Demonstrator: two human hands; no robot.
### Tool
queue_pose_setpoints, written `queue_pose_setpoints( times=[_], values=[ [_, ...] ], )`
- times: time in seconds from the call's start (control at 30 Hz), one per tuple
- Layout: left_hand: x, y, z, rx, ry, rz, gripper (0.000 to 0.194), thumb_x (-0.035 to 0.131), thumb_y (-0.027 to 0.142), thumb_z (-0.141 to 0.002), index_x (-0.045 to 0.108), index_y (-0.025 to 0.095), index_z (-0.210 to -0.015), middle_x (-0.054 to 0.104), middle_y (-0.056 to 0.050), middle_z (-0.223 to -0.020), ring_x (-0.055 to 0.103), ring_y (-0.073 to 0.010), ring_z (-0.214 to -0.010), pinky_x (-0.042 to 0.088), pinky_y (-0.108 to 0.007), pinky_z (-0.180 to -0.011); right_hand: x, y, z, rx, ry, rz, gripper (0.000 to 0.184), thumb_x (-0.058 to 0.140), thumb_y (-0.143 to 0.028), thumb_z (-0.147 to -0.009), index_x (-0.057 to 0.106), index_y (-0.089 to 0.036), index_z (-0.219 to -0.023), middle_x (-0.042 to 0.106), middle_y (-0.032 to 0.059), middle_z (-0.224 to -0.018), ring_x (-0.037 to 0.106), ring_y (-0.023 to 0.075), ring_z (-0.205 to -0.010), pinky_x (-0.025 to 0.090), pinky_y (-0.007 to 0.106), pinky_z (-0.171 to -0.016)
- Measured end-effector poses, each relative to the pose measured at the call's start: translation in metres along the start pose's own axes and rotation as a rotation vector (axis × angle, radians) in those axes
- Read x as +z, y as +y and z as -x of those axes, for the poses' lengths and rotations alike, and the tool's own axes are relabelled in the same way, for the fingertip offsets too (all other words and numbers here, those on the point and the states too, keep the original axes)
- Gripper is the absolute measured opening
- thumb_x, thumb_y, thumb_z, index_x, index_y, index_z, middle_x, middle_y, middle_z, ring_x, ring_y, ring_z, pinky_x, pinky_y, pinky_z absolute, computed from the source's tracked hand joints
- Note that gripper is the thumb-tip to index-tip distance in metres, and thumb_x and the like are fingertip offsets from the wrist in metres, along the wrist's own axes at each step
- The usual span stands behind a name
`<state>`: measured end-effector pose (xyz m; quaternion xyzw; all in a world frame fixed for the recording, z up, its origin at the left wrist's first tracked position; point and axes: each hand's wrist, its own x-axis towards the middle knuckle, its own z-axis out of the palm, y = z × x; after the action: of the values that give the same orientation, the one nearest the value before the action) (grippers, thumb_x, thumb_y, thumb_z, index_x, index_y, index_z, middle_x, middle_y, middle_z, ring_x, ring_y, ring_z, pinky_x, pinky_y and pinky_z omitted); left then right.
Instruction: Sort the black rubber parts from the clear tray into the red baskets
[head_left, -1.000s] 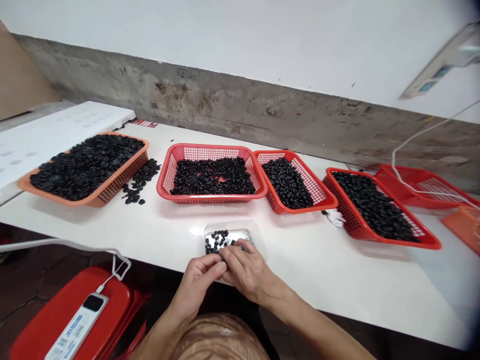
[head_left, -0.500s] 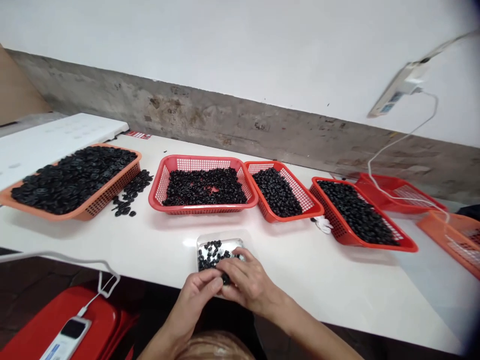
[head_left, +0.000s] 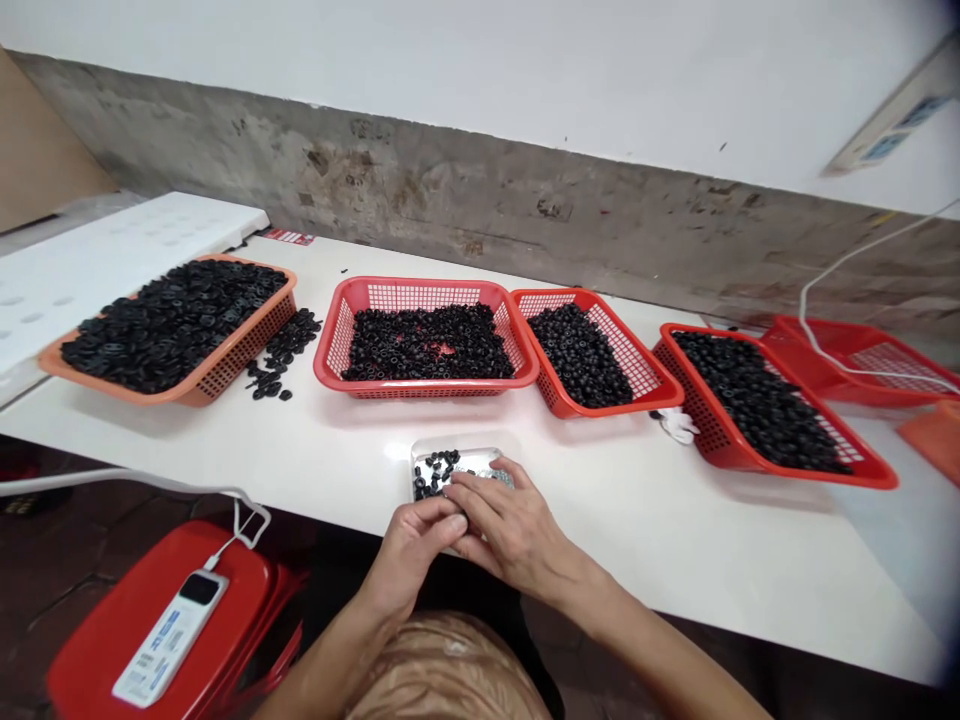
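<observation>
My left hand (head_left: 420,540) and my right hand (head_left: 517,525) meet at the fingertips over the table's front edge. Both are closed, thumb against fingers, around a small black part that the fingers almost wholly hide. Just beyond them lies a shallow clear tray (head_left: 414,455), partly covered by my right hand. Small black rings (head_left: 433,472) are scattered in its left side, and little silvery pieces (head_left: 491,474) show on its right.
Behind the tray stand a pink-red basket (head_left: 427,386), two red baskets (head_left: 637,405) (head_left: 795,462) and an orange basket (head_left: 217,375), all holding black parts. Loose black pieces (head_left: 281,350) lie beside the orange one. A white power bank (head_left: 171,635) rests on a red stool (head_left: 97,640).
The view has shifted, so the baskets appear higher and further right. My hands stay together by the tray; the black part between them now shows less.
</observation>
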<state>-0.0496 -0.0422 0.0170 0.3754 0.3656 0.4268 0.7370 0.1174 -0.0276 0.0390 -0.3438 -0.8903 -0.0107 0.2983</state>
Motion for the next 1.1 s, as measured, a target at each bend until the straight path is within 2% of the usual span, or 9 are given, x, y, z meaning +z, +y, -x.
queue_pose_setpoints(
  times=[0.17,0.27,0.47,0.6,0.73,0.87,0.93,1.0,1.1],
  values=[
    [-0.002,0.0,0.002,0.059,-0.003,-0.09,0.016,0.069,0.03,-0.085,0.075,0.015,-0.084,0.069,-0.003,-0.08,0.06,-0.0167,-0.08,0.047,-0.025,-0.079,-0.004,0.001,-0.003,-0.041,-0.048,0.08,0.029,0.048,-0.034,-0.101,0.059,-0.01,-0.113,0.073,0.0164,-0.108,0.07,0.0239,-0.089,0.037,0.048,-0.099],
    [-0.005,0.001,0.003,0.112,0.01,-0.141,0.017,0.069,0.03,-0.087,0.074,0.015,-0.084,0.068,-0.003,-0.082,0.059,-0.0167,-0.081,0.047,-0.025,-0.078,-0.009,0.001,-0.004,-0.036,-0.03,0.055,0.032,0.053,-0.035,-0.1,0.059,-0.009,-0.117,0.073,0.0167,-0.108,0.07,0.0242,-0.091,0.038,0.048,-0.099],
    [-0.011,0.002,0.002,0.112,0.018,-0.115,0.022,0.068,0.033,-0.087,0.077,0.016,-0.097,0.071,-0.004,-0.086,0.062,-0.0189,-0.084,0.049,-0.028,-0.081,-0.016,0.006,-0.001,0.146,-0.108,-0.494,0.032,0.049,-0.023,-0.101,0.055,-0.021,-0.132,0.066,0.0111,-0.127,0.059,0.0197,-0.121,0.045,0.04,-0.101],
    [-0.009,0.003,0.001,0.096,0.029,-0.144,0.023,0.07,0.035,-0.086,0.078,0.017,-0.098,0.072,-0.004,-0.084,0.063,-0.0181,-0.08,0.05,-0.027,-0.077,-0.013,0.009,-0.001,0.325,-0.057,-0.783,0.022,0.054,-0.022,-0.099,0.07,-0.023,-0.114,0.069,0.009,-0.121,0.064,0.018,-0.112,0.051,0.034,-0.097],
    [-0.003,0.004,0.002,0.108,0.084,-0.224,0.023,0.069,0.035,-0.087,0.078,0.017,-0.098,0.073,-0.006,-0.091,0.065,-0.0209,-0.085,0.051,-0.03,-0.083,-0.006,0.002,-0.003,0.499,0.0,-0.901,0.018,0.057,-0.025,-0.097,0.074,-0.021,-0.102,0.072,0.0086,-0.112,0.069,0.0185,-0.103,0.056,0.033,-0.092],
    [-0.003,0.005,0.002,0.195,0.157,-0.405,0.022,0.067,0.034,-0.088,0.078,0.018,-0.098,0.072,-0.007,-0.094,0.063,-0.0223,-0.091,0.049,-0.029,-0.084,0.002,-0.006,0.002,0.57,0.069,-0.865,0.022,0.054,-0.027,-0.099,0.075,-0.022,-0.103,0.073,0.0093,-0.111,0.07,0.0202,-0.102,0.058,0.035,-0.088],
    [-0.005,0.005,0.002,0.188,0.136,-0.409,0.021,0.066,0.034,-0.089,0.078,0.018,-0.097,0.071,-0.006,-0.093,0.063,-0.0216,-0.091,0.048,-0.028,-0.084,0.003,-0.008,0.006,0.551,0.05,-0.8,0.023,0.051,-0.025,-0.1,0.073,-0.023,-0.107,0.072,0.0094,-0.115,0.069,0.0204,-0.107,0.057,0.036,-0.091],
    [-0.006,0.005,0.002,0.143,0.094,-0.325,0.021,0.066,0.033,-0.089,0.076,0.016,-0.094,0.071,-0.005,-0.089,0.062,-0.0199,-0.087,0.048,-0.027,-0.083,0.001,-0.009,0.01,0.477,0.033,-0.673,0.025,0.051,-0.025,-0.1,0.067,-0.022,-0.118,0.068,0.0112,-0.125,0.064,0.0218,-0.116,0.054,0.038,-0.096],
    [-0.006,0.003,0.0,0.083,0.051,-0.201,0.02,0.066,0.033,-0.089,0.074,0.015,-0.088,0.069,-0.003,-0.082,0.061,-0.0182,-0.081,0.048,-0.026,-0.078,0.001,-0.009,0.013,0.263,0.013,-0.349,0.037,0.054,-0.026,-0.099,0.054,-0.016,-0.134,0.061,0.0175,-0.134,0.06,0.0254,-0.121,0.048,0.044,-0.098]
  ],
)
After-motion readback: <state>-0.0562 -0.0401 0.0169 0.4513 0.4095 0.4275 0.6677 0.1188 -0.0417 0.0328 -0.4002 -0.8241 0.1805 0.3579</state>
